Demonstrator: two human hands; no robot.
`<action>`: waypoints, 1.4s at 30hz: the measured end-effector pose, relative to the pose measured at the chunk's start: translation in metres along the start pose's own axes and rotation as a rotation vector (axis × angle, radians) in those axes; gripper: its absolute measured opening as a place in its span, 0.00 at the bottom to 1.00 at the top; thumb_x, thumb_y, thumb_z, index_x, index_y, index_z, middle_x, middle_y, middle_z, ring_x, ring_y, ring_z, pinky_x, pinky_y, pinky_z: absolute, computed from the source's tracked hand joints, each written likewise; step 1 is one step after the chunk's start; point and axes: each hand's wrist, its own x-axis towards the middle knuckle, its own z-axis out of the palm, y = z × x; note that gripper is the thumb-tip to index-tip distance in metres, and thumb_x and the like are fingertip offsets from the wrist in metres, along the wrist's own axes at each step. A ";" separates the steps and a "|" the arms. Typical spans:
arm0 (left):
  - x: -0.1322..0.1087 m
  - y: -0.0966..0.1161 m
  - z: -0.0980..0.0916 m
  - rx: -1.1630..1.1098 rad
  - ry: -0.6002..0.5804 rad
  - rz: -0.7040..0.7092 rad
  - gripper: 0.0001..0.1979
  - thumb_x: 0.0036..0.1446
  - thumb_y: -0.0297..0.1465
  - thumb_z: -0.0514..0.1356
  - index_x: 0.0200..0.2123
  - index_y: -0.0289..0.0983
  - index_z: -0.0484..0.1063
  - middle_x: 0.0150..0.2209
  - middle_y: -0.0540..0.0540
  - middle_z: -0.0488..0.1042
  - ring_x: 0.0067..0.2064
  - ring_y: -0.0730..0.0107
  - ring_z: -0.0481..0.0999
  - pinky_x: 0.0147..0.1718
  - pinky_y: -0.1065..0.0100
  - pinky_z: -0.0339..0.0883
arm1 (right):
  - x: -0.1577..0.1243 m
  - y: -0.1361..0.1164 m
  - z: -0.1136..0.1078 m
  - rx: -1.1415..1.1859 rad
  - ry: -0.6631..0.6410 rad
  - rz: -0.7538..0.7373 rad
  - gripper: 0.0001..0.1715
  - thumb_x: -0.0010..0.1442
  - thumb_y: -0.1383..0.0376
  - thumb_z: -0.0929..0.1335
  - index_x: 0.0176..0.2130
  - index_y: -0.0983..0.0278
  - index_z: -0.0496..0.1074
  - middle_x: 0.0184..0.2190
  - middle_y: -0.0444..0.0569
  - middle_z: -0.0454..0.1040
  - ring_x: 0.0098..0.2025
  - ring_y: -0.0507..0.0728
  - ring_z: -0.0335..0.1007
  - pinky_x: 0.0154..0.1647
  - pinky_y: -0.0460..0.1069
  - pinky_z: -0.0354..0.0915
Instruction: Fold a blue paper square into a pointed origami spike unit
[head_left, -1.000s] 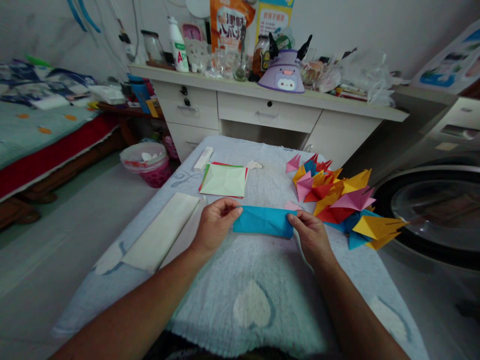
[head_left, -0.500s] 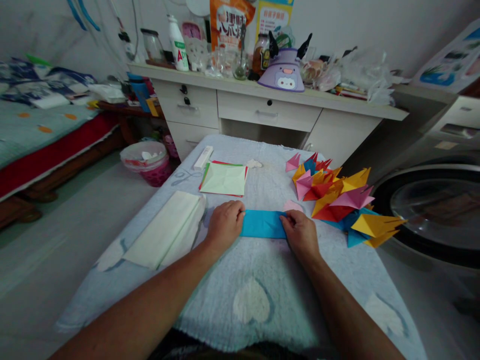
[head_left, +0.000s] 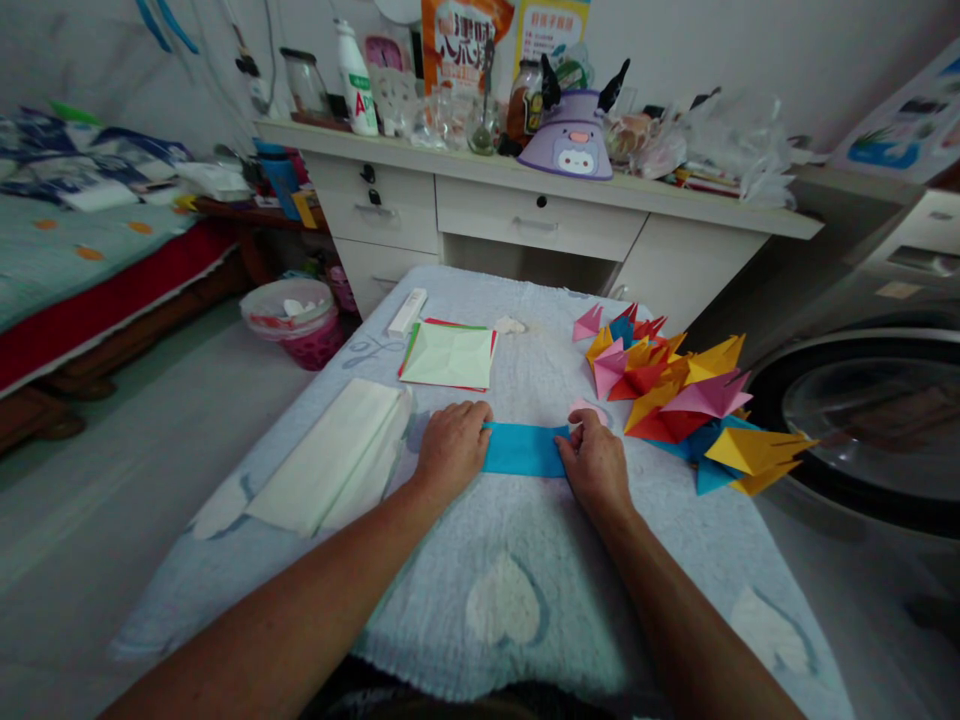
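Observation:
A blue sheet of paper, folded into a flat strip, lies on the cloth-covered table before me. My left hand is closed on the strip's left end, fingertips along its upper corner. At the opposite end, my right hand keeps its thumb on the paper's edge, with the index finger bent and slightly raised. Just behind the right fingers is a small pink paper piece, partly covered. Folded paper cranes in yellow, red, pink and blue are heaped to the right.
A stack of coloured paper, pale green on top, lies beyond my left hand near a narrow white box. Folded whitish sheets rest on the left. Behind the table stands a white desk; a pink bin is on the floor.
My right hand's index finger has lifted and curled away from the strip, and that hand has shifted slightly left. The left hand stays at its end of the paper.

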 end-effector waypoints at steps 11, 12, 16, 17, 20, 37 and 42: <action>0.001 -0.002 0.004 -0.038 -0.113 0.238 0.11 0.62 0.23 0.54 0.38 0.40 0.76 0.38 0.46 0.74 0.42 0.62 0.68 0.40 0.61 0.62 | 0.002 0.005 0.002 -0.071 -0.053 -0.283 0.16 0.57 0.75 0.63 0.38 0.61 0.78 0.38 0.50 0.75 0.42 0.59 0.63 0.43 0.53 0.53; 0.001 -0.003 0.005 -0.047 -0.115 0.236 0.12 0.62 0.23 0.54 0.38 0.40 0.76 0.38 0.46 0.74 0.41 0.62 0.68 0.41 0.62 0.62 | 0.002 0.006 0.002 -0.062 -0.065 -0.288 0.17 0.57 0.75 0.63 0.38 0.61 0.78 0.38 0.50 0.75 0.41 0.59 0.63 0.43 0.52 0.54; 0.000 -0.001 0.005 -0.072 -0.097 0.229 0.07 0.62 0.28 0.55 0.39 0.39 0.74 0.39 0.45 0.72 0.43 0.62 0.68 0.45 0.61 0.63 | 0.000 0.002 0.003 -0.082 -0.049 -0.276 0.11 0.61 0.68 0.64 0.38 0.63 0.76 0.38 0.51 0.74 0.41 0.59 0.64 0.42 0.52 0.54; 0.000 0.000 0.004 -0.069 -0.091 0.220 0.06 0.62 0.31 0.57 0.40 0.39 0.73 0.40 0.45 0.72 0.44 0.61 0.68 0.46 0.60 0.63 | -0.002 -0.001 0.003 -0.100 -0.041 -0.267 0.11 0.62 0.65 0.64 0.39 0.64 0.76 0.38 0.52 0.73 0.41 0.59 0.64 0.42 0.52 0.54; -0.003 0.005 0.003 -0.043 -0.090 0.183 0.10 0.60 0.38 0.60 0.42 0.39 0.71 0.41 0.45 0.70 0.46 0.58 0.67 0.47 0.58 0.63 | -0.007 -0.008 0.004 -0.175 -0.023 -0.239 0.16 0.62 0.55 0.65 0.40 0.64 0.73 0.38 0.52 0.71 0.41 0.61 0.63 0.41 0.53 0.54; -0.011 -0.004 -0.011 -0.068 -0.276 0.179 0.17 0.59 0.34 0.57 0.52 0.42 0.65 0.53 0.44 0.65 0.53 0.55 0.62 0.52 0.54 0.60 | -0.025 -0.031 0.009 -0.346 -0.001 -0.169 0.42 0.56 0.33 0.59 0.45 0.67 0.67 0.42 0.59 0.68 0.43 0.67 0.61 0.40 0.58 0.55; -0.011 -0.007 -0.015 -0.101 -0.335 0.194 0.19 0.59 0.31 0.55 0.54 0.42 0.63 0.55 0.43 0.62 0.56 0.55 0.60 0.56 0.54 0.57 | -0.027 -0.031 0.012 -0.327 0.015 -0.172 0.46 0.55 0.33 0.61 0.52 0.68 0.65 0.44 0.60 0.68 0.45 0.68 0.61 0.43 0.58 0.55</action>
